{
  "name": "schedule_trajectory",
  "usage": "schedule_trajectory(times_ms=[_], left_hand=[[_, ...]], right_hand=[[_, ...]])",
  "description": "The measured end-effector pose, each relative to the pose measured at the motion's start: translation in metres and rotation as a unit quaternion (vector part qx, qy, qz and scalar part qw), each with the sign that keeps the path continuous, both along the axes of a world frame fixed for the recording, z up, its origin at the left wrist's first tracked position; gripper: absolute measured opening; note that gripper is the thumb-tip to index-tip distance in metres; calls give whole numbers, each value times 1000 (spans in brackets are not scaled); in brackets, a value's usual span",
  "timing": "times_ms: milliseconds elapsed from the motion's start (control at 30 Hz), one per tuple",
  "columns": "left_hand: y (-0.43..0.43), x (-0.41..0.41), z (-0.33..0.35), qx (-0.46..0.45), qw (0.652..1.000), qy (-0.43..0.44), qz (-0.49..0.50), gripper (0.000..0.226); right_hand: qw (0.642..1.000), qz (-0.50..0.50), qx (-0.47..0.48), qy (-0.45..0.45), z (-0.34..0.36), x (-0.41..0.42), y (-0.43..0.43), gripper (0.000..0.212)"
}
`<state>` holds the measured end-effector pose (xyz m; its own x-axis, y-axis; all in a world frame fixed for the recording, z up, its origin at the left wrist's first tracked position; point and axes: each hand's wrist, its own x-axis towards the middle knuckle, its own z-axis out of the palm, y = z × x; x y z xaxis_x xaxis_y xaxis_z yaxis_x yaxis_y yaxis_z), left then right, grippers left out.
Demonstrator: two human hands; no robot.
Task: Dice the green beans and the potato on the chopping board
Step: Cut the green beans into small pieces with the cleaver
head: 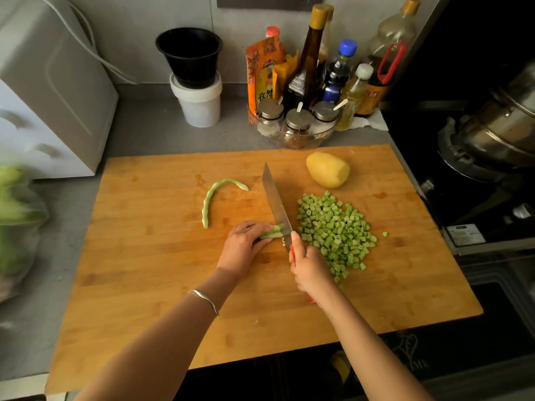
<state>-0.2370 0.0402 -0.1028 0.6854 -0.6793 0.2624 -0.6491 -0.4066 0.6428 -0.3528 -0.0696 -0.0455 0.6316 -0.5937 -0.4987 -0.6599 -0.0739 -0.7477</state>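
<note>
A wooden chopping board (162, 287) lies on the grey counter. My left hand (243, 247) grips a short bundle of green beans (273, 232) at the board's middle. My right hand (308, 267) grips the red handle of a cleaver (276, 204); its blade stands on the board against the cut end of the bundle. Right of the blade lies a pile of diced green beans (335, 230). One whole curved green bean (212, 195) lies to the left of the blade. A peeled yellow potato (328, 169) rests at the board's far right.
Behind the board stand a glass rack of spice jars (295, 125), sauce bottles (308, 56) and a black pot on a white tub (194, 82). A white appliance (49, 105) and a bag of greens (14, 221) are at left. A stove with a steel pot (498, 131) is at right.
</note>
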Motion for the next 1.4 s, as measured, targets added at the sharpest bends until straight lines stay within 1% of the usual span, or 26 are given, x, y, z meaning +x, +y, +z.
schedule_trajectory(times_ms=[100, 267, 333, 400, 500, 567, 633, 700, 967, 1133, 1233, 1400], left_hand=[[-1, -1, 1, 1, 1000, 2, 3, 27], [-10, -2, 3, 4, 1000, 5, -11, 25], [-11, -1, 2, 8, 1000, 3, -17, 28], [-9, 0, 1, 8, 1000, -1, -15, 36], [-3, 0, 1, -13, 1000, 2, -10, 41], [1, -2, 0, -20, 1000, -1, -8, 36], [2, -2, -1, -21, 1000, -6, -5, 28], [2, -2, -3, -21, 1000, -8, -4, 24], [1, 1, -2, -40, 999, -24, -22, 16], [1, 4, -1, -43, 999, -13, -25, 15], [2, 2, -1, -47, 998, -14, -25, 16], [3, 1, -2, -35, 999, -9, -27, 20]], right_hand=[[1000, -4, -1, -7, -2, -17, -6, 60], [998, -52, 18, -22, 5, -29, -21, 60], [998, -47, 27, -39, 9, -30, -21, 57], [997, -34, 30, -58, 15, -29, -16, 56], [997, -14, 27, -77, 21, -27, -11, 56], [997, 4, 22, -79, 21, -25, -8, 57], [997, 18, 18, -71, 20, -24, -5, 58], [998, 25, 17, -57, 18, -24, -3, 58], [999, 33, 9, -27, 15, -21, 0, 58], [1000, 10, 2, 14, 8, -2, 0, 60], [1000, -7, -2, 5, 2, 1, 1, 60], [997, -50, 33, -44, 0, -20, -6, 60]])
